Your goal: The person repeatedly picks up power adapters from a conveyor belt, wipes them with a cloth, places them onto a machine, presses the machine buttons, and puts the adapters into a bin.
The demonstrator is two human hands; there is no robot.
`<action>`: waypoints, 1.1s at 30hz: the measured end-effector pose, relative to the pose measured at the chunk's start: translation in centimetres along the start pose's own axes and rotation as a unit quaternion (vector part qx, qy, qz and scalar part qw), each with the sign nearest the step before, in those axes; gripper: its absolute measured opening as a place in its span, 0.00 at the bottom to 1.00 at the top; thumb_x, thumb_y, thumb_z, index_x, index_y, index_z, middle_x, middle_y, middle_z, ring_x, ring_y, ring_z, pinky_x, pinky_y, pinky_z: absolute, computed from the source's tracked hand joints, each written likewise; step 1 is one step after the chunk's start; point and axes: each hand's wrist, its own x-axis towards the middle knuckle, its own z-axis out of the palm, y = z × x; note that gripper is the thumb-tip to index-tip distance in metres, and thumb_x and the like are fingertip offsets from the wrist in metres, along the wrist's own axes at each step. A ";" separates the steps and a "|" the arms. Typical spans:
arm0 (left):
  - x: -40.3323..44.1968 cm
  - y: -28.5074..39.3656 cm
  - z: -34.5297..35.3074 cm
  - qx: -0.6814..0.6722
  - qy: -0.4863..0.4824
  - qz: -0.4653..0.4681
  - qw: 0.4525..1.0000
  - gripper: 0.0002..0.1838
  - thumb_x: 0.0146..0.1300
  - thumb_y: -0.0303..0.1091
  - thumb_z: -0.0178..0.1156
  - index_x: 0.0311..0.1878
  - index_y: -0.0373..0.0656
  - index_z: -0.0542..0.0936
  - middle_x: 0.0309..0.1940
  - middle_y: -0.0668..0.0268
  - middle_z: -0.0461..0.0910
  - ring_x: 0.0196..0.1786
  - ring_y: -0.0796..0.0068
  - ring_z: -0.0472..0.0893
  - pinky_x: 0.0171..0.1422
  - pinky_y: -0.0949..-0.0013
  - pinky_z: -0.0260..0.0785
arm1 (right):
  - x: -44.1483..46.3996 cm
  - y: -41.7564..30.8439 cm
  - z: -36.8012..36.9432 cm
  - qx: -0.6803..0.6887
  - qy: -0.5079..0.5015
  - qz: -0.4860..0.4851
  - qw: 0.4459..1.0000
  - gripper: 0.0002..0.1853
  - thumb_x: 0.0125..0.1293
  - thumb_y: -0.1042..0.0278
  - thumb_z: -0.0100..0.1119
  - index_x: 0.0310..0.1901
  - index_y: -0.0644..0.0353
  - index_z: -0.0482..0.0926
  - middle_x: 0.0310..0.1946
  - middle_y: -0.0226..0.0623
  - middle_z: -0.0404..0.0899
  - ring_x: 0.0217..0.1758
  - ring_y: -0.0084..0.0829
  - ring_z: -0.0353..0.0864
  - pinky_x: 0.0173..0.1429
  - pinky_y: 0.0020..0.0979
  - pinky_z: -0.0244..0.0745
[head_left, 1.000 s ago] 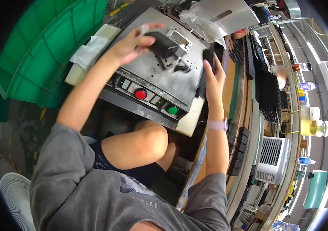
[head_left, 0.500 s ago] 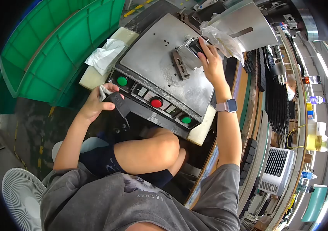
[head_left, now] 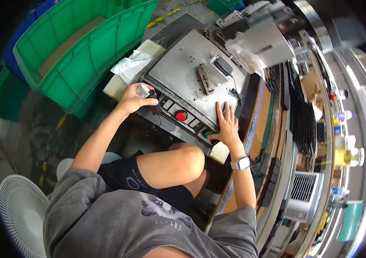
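1. Black block [head_left: 152,103], small, one: was gripped in the left hand [head_left: 133,99], near the front edge of the machine, with a thin cord trailing beneath it.
2. Hands, left: fingers were curled round the block, the thumb along its near side. A pale piece [head_left: 142,90] showed among the same fingers; its nature could not be told.
3. Hands, right [head_left: 228,125]: was opened out and held nothing, its fingers spread at the edge of the metal tabletop [head_left: 172,62]. The thumb lay on the green button [head_left: 207,133]; whether it was pressed down could not be told.
4. Red button [head_left: 181,115], one: stood on the front panel between the two hands.
5. Metal fixture [head_left: 213,72], one: sat on the tabletop beyond the right hand.
6. Second black block [head_left: 223,66], one: rested at the fixture, its dark cord [head_left: 234,82] reaching down to just past the right fingertips.
7. Dark metal bar [head_left: 204,80], one: stood against the fixture's left side, between and beyond the hands.
8. White sheet [head_left: 132,65], crumpled: lay just beyond the left hand on a cream slab [head_left: 114,87].
9. Green bin [head_left: 90,64], large: stood to the left of the left hand.
10. Watch [head_left: 243,163], square-faced: was worn at the right wrist.
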 end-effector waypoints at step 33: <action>-10.8 9.3 20.7 0.038 -0.324 0.244 0.913 0.19 0.79 0.41 0.44 0.42 0.37 0.79 0.41 0.64 0.79 0.44 0.76 0.76 0.52 0.72 0.67 | -33.5 23.9 -13.9 -0.146 0.429 0.352 0.819 0.30 0.61 0.48 0.68 0.50 0.68 0.72 0.47 0.59 0.72 0.49 0.57 0.76 0.54 0.47 0.75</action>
